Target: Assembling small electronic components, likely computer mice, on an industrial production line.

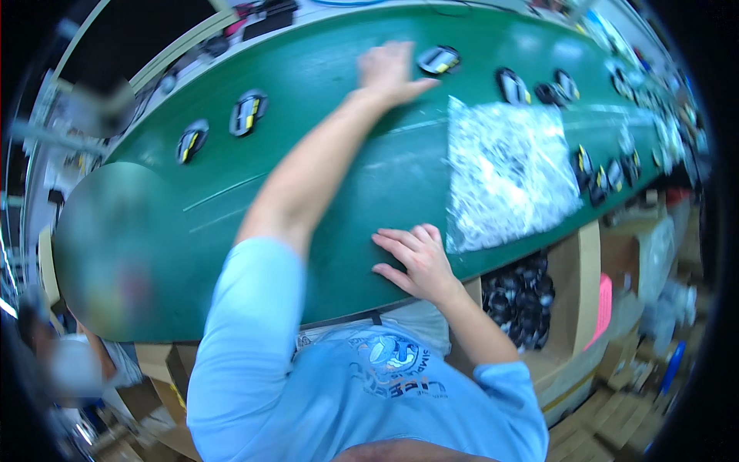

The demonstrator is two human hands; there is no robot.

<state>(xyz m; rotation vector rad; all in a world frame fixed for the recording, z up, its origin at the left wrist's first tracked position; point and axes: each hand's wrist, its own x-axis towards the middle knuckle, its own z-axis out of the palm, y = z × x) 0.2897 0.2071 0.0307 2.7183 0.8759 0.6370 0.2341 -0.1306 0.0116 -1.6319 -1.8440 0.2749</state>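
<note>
My left arm stretches far across the green work surface (346, 185). At its end my left hand (387, 73) is slightly smeared, with the thumb held apart from the fingers and nothing seen in it. Just right of it lies a rounded black and grey part (439, 59) with a yellow strip; a small gap parts it from the thumb. Near the front edge my right hand (416, 258) rests with its fingers spread, holding nothing. To its right lies a clear plastic bag (508, 177) full of small pale or transparent pieces.
Similar rounded parts lie to the left, one (248, 112) beside another (192, 142), and several more (513, 86) to the right. Below the front edge stands a cardboard box (586, 289) with black pieces inside. Another person's blurred arm (96, 354) shows at lower left.
</note>
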